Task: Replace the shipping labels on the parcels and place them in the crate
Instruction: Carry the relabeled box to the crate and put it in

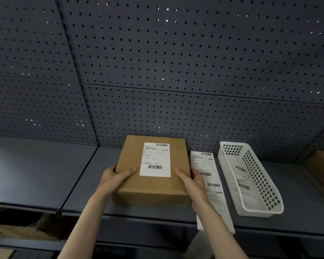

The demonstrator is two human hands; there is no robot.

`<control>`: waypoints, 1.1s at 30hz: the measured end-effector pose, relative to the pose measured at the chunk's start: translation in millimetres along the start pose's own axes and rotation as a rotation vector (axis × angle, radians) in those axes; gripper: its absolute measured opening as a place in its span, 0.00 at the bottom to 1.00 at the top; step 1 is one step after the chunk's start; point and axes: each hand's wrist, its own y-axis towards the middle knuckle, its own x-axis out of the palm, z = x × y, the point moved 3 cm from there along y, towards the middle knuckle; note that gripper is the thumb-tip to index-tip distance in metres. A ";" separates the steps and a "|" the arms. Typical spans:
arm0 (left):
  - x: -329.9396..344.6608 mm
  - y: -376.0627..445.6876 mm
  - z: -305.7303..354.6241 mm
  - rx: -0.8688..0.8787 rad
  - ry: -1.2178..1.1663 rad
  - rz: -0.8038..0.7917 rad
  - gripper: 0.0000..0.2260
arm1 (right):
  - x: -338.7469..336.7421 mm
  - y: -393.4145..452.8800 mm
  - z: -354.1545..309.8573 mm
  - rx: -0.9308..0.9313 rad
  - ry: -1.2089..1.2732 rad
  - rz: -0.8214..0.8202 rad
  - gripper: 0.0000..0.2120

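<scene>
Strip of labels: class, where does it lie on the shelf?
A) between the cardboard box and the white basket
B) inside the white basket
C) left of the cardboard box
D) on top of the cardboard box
A: the strip of labels lies flat on the shelf, with the cardboard box on one side and the white basket on the other.

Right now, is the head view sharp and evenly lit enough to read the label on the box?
Head view: dim, no glare; wide-angle bends the shelf edge. The label on the box shows barcodes, but its small print is too soft to read.
</scene>
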 end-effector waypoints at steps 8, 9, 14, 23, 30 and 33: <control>-3.2 -11.7 -1.0 0.044 -0.067 0.024 0.25 | 2.6 -0.7 -3.2 -0.003 0.046 -0.030 0.23; -7.7 -14.0 -2.5 0.054 -0.066 0.040 0.26 | 4.1 -1.2 -3.8 -0.011 0.039 -0.044 0.24; -38.7 -40.0 -4.4 0.093 -0.095 0.160 0.29 | 25.1 -11.9 -19.3 -0.080 -0.003 -0.157 0.20; -113.1 -122.7 -42.0 0.109 -0.213 0.474 0.27 | 104.1 -50.2 -27.1 -0.136 -0.109 -0.478 0.16; -153.5 -196.2 -102.2 0.079 -0.371 0.761 0.33 | 175.0 -86.7 -5.8 -0.161 -0.246 -0.756 0.18; -167.4 -230.5 -138.6 0.040 -0.410 0.898 0.33 | 208.1 -106.2 15.4 -0.167 -0.295 -0.894 0.17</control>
